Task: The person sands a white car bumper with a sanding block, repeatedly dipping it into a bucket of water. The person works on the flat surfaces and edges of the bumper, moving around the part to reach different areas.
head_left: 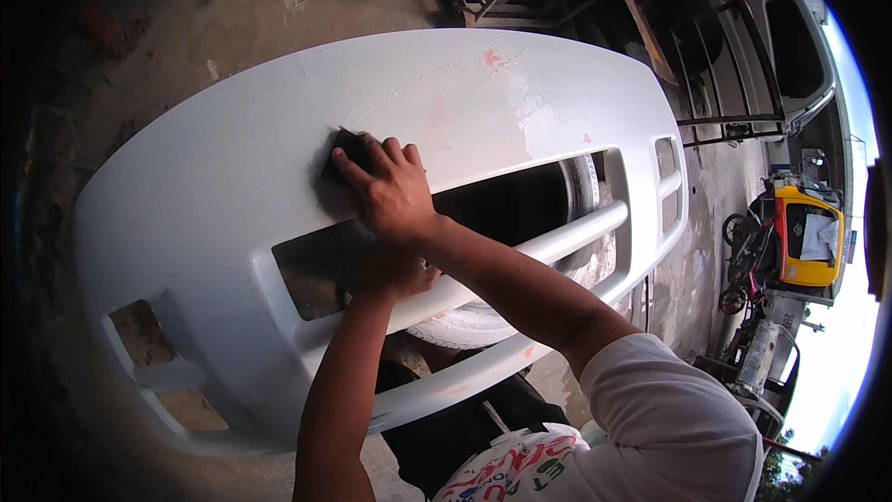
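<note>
A white car bumper (223, 177) stretches across the middle, with wide grille openings and smaller side openings. Its upper face carries scratches and a few pinkish patches. My right hand (395, 181) presses a dark piece of sandpaper (342, 153) flat against that face, just above the large opening, with the fingers bent over it. Crossing under my right wrist, my left hand (400, 270) is curled at the bumper's crossbar by the left part of the opening. My right wrist and the shadow hide most of its fingers.
Under the bumper a tire (465, 325) with whitish dust shows through the openings. Concrete floor (269, 0) lies beyond. Metal frames (725, 65) stand at the upper right, near a parked vehicle (794, 42). Farther right is a yellow and red motorcycle cab (808, 237).
</note>
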The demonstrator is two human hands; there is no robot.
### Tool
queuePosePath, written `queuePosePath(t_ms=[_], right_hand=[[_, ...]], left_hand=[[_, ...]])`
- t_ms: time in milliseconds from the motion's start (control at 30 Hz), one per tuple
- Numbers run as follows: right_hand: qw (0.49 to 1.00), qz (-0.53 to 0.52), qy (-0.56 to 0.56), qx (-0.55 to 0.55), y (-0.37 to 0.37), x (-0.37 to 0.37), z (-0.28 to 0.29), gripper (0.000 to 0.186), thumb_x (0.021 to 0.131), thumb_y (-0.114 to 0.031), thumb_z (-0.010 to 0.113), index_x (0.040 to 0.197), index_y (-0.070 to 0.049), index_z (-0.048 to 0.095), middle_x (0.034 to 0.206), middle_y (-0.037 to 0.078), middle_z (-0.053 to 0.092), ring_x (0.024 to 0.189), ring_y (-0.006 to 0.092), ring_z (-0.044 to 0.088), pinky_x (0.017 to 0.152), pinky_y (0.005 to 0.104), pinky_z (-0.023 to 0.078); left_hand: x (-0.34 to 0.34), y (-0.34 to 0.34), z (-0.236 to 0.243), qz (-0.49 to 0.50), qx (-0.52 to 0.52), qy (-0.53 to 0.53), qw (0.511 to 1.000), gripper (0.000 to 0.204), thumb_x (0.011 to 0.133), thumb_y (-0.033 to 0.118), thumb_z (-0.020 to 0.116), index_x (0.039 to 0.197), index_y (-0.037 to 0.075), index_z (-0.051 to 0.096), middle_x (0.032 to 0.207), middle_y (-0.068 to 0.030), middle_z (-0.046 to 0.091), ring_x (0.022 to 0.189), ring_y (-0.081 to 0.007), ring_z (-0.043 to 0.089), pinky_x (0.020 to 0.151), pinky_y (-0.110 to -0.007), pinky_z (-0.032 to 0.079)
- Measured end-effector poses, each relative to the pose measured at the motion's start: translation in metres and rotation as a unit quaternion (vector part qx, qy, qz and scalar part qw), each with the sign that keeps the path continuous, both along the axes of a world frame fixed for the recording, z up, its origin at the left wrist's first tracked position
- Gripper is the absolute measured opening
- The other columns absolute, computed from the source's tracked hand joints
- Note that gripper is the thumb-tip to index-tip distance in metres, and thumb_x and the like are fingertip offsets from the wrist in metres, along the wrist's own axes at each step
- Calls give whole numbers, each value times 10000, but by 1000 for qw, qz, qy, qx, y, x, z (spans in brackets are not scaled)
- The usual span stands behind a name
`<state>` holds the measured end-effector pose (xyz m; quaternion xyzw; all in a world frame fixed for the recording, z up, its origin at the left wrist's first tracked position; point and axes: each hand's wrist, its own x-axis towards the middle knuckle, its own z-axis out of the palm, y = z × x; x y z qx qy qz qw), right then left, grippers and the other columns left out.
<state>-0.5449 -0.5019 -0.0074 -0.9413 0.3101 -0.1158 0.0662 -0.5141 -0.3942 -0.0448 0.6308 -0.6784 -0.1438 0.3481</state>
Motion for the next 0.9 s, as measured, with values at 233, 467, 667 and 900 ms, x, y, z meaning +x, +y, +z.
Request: queuePosePath(t_ms=[233, 467, 667, 900], right_hand=[[979, -198, -5, -49, -104, -49, 4, 493, 909, -293, 674, 1398, -236, 704, 1350, 202, 607, 1183, 357, 577, 967, 481, 449], [1000, -5, 22, -13, -92, -69, 12, 559, 896, -264, 733, 1449, -269, 654, 1290, 140, 621, 1203, 336, 572, 1006, 454, 460], [959, -284, 3, 8, -103, -62, 11, 488, 955, -380, 675, 1412, -208, 676, 1302, 186, 640, 1213, 351, 576, 987, 481, 465], [996, -55, -18, -74, -147, -60, -4, 461, 983, -365, 664, 1417, -211, 683, 1301, 128, 664, 1142, 299, 596, 975, 427, 455]], left_hand=[[9, 2, 4, -70, 117, 50, 989, 296, 907, 382, 755, 1032, 116, 712, 1004, -98, 700, 787, -373, 734, 682, -500, 603], [19, 10, 0, -77, 142, 69, 984, 300, 879, 365, 794, 1006, 107, 712, 962, -121, 703, 778, -386, 732, 681, -501, 602], [10, 3, 5, -66, 81, 53, 993, 308, 889, 379, 784, 1014, 106, 714, 940, -116, 708, 769, -381, 734, 672, -488, 602], [20, 6, 6, -75, 102, 65, 990, 280, 864, 338, 801, 992, 104, 716, 895, -101, 693, 739, -351, 720, 612, -462, 572]])
